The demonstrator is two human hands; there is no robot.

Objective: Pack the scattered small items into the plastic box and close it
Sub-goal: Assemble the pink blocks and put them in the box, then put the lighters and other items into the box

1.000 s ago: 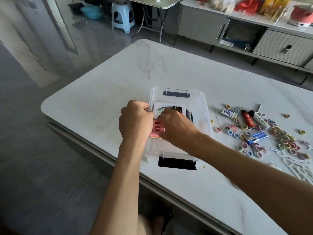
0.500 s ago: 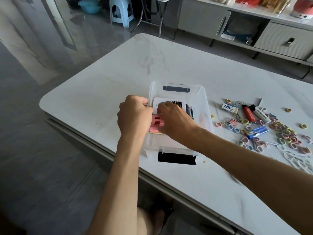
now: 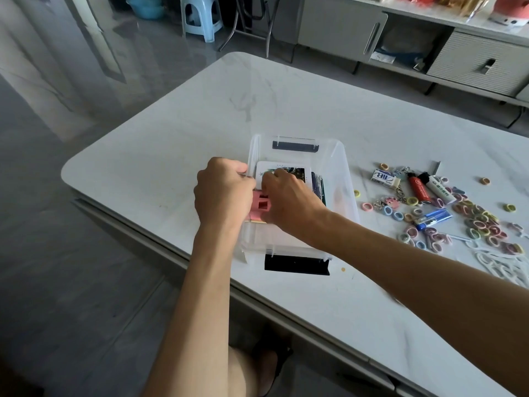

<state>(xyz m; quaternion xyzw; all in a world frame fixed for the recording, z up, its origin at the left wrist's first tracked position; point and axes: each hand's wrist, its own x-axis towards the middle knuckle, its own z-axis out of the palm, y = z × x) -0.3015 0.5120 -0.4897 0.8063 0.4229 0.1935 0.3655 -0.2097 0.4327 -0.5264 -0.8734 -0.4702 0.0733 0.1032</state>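
Left hand point(image 3: 221, 193) and right hand point(image 3: 289, 202) grip the pink block point(image 3: 260, 206) (between their fingers) over the plastic box point(image 3: 347, 179).

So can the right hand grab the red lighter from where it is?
Probably yes. The red lighter lies uncovered on the table right of the plastic box. The right hand is down in the box at the pink block, so it must first lift over the box wall.
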